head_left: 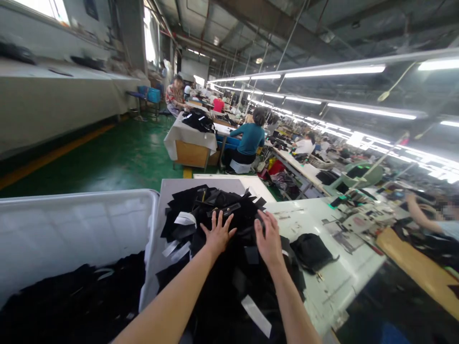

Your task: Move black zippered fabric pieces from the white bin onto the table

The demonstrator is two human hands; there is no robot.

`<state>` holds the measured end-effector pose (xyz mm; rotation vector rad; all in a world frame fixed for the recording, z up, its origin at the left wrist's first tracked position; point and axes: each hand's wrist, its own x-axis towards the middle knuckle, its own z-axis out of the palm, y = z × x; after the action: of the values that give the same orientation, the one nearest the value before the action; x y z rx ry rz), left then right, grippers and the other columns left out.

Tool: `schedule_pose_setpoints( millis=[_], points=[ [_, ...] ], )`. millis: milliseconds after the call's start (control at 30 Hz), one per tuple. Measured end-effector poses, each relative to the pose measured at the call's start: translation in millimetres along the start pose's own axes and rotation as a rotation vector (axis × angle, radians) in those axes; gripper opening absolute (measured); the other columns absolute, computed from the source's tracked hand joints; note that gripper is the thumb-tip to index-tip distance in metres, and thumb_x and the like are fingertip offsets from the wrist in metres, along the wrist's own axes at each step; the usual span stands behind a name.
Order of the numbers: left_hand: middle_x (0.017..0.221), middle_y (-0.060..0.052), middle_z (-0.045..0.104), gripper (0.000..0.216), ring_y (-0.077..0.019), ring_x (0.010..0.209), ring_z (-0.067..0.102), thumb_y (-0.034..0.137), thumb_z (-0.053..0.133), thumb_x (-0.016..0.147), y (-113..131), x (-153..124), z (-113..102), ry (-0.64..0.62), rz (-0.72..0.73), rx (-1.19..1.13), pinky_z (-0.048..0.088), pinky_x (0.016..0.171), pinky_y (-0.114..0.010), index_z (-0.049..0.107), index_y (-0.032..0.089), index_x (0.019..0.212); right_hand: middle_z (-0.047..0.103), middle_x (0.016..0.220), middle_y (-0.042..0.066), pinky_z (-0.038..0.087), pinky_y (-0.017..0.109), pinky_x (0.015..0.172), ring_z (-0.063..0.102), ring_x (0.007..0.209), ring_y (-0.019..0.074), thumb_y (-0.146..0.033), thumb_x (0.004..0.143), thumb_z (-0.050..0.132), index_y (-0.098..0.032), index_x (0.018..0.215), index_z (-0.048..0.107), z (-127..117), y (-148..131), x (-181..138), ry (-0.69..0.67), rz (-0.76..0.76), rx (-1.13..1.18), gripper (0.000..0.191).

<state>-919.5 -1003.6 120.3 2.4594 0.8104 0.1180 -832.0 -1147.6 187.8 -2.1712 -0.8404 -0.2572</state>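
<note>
A heap of black fabric pieces [222,198] with white tags lies over the table in front of me. My left hand [218,234] rests palm down on the heap with its fingers spread. Just beyond those fingertips is a dark strip with small metal bits [229,210]. My right hand [268,234] is over the right side of the heap, fingers stretched and a little apart, holding nothing that I can see. A white label strip [256,315] lies on the black cloth between my forearms. Right of my right hand sits a small black pouch-like piece [311,251].
A white plastic bin [152,239] with black fabric inside stands at my left. To the right, a sewing machine [362,220] sits on the pale worktable [344,282]. A person in a teal top [249,141] sits ahead; another person's arm [419,215] shows at far right.
</note>
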Motion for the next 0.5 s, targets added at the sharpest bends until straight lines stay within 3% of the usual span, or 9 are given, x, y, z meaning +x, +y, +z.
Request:
schedule_pose_setpoints(
  millis=[100, 200, 267, 367, 400, 500],
  points=[
    [0.164, -0.008, -0.001, 0.057, -0.0347, 0.147, -0.018, 0.036, 0.047, 0.099, 1, 16, 4, 0.003, -0.018, -0.067, -0.009, 0.097, -0.085, 0.028, 0.037, 0.152, 0.043, 0.152, 0.005, 0.027, 0.058, 0.114, 0.030, 0.144, 0.0307, -0.047, 0.100, 0.036, -0.031, 0.133, 0.060, 44, -1, -20, -0.255, -0.120, -0.232, 0.044],
    [0.163, -0.007, 0.013, 0.054, -0.0366, 0.149, -0.006, 0.031, 0.056, 0.093, -17, 20, -14, 0.000, 0.045, -0.215, -0.004, 0.101, -0.083, 0.042, 0.035, 0.146, 0.042, 0.153, 0.000, 0.022, 0.061, 0.116, 0.022, 0.147, 0.0313, -0.039, 0.101, 0.033, -0.032, 0.135, 0.058, 75, 1, -34, -0.253, -0.148, -0.392, 0.042],
    [0.157, -0.005, 0.034, 0.047, -0.0315, 0.149, 0.017, 0.028, 0.057, 0.091, -40, 2, -29, 0.017, 0.137, -0.345, 0.009, 0.114, -0.071, 0.054, 0.034, 0.138, 0.040, 0.154, 0.000, 0.023, 0.060, 0.115, 0.022, 0.146, 0.0312, -0.038, 0.102, 0.030, -0.031, 0.138, 0.055, 85, 5, -37, -0.216, -0.165, -0.426, 0.044],
    [0.136, -0.004, 0.060, 0.039, -0.0184, 0.128, 0.053, 0.026, 0.048, 0.094, -79, -66, -41, 0.114, 0.206, -0.552, 0.036, 0.115, -0.038, 0.061, 0.026, 0.130, 0.042, 0.152, 0.000, 0.028, 0.058, 0.114, 0.024, 0.144, 0.0308, -0.040, 0.102, 0.028, -0.032, 0.139, 0.053, 92, 9, -36, -0.193, -0.191, -0.447, 0.046],
    [0.130, -0.005, 0.064, 0.037, -0.0182, 0.123, 0.057, 0.030, 0.046, 0.095, -95, -98, -40, 0.160, 0.187, -0.610, 0.040, 0.111, -0.034, 0.063, 0.023, 0.126, 0.043, 0.152, 0.001, 0.029, 0.056, 0.114, 0.024, 0.144, 0.0299, -0.040, 0.101, 0.027, -0.031, 0.139, 0.054, 93, 9, -35, -0.178, -0.203, -0.456, 0.047],
    [0.119, -0.007, 0.069, 0.038, -0.0233, 0.114, 0.062, 0.045, 0.044, 0.096, -155, -213, -19, 0.236, 0.061, -0.732, 0.047, 0.105, -0.037, 0.068, 0.021, 0.113, 0.044, 0.150, 0.005, 0.031, 0.049, 0.114, 0.027, 0.142, 0.0262, -0.036, 0.100, 0.028, -0.027, 0.138, 0.055, 93, 3, -31, -0.170, -0.235, -0.495, 0.047]
  ],
)
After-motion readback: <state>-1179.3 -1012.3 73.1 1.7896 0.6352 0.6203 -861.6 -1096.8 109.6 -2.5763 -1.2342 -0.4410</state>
